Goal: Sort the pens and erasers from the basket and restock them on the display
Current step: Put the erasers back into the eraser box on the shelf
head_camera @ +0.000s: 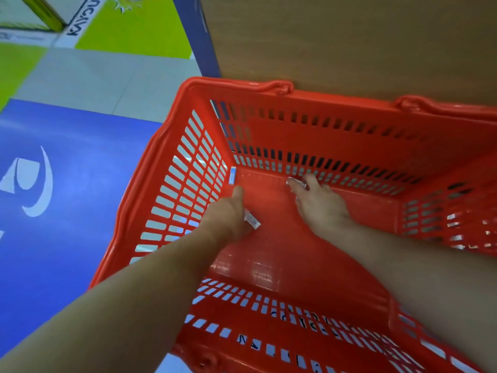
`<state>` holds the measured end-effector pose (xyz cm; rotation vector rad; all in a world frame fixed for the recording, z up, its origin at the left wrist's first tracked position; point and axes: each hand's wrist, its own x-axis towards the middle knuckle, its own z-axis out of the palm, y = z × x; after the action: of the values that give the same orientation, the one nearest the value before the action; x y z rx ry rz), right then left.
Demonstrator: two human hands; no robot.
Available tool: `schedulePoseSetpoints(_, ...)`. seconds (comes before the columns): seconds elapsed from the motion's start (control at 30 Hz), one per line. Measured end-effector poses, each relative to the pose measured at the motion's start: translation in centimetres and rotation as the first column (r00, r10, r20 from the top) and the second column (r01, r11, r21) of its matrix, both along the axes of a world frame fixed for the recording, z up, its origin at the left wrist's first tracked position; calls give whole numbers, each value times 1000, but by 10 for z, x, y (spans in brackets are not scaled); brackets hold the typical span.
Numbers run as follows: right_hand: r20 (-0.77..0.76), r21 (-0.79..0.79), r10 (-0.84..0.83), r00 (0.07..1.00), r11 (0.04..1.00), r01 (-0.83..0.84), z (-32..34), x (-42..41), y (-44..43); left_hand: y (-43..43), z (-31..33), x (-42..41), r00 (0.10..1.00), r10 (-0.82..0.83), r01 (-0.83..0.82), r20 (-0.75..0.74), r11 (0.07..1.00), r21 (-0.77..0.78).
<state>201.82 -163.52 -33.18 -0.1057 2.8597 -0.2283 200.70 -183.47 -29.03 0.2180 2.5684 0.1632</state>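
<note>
Both my arms reach down into a red plastic basket (166,200) with slotted walls. My left hand (228,211) is closed around a small white item with a printed label (252,220) that sticks out below the fingers; its fingertip touches a white eraser with a blue sleeve (232,175) standing in the basket's far left corner. My right hand (320,203) lies palm down on the basket floor, fingers spread, fingertips on a small white wrapped item (295,182) near the far wall. Whether the right hand grips it is hidden.
The basket stands on the floor against a brown wooden panel (349,41) with a dark blue edge post (196,36). Blue floor graphic (53,197) lies to the left, with grey tiles and green patches beyond. Folded handles rest on the far rim.
</note>
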Motion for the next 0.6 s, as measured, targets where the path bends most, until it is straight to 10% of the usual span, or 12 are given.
schedulePoseSetpoints(0.37,351,-249,-59,934,956,154,14,-3,15,4,-13,-5,998,65,-66,-11,998,-18)
schedulePoseSetpoints(0.47,625,-525,-205,753,604,600,20,-6,14,8,-4,-16,949,300,-316,102,921,230)
schedulePoseSetpoints(0.6,754,-518,-223,618,377,768,25,-3,14,19,15,-17,710,474,-697,521,580,421)
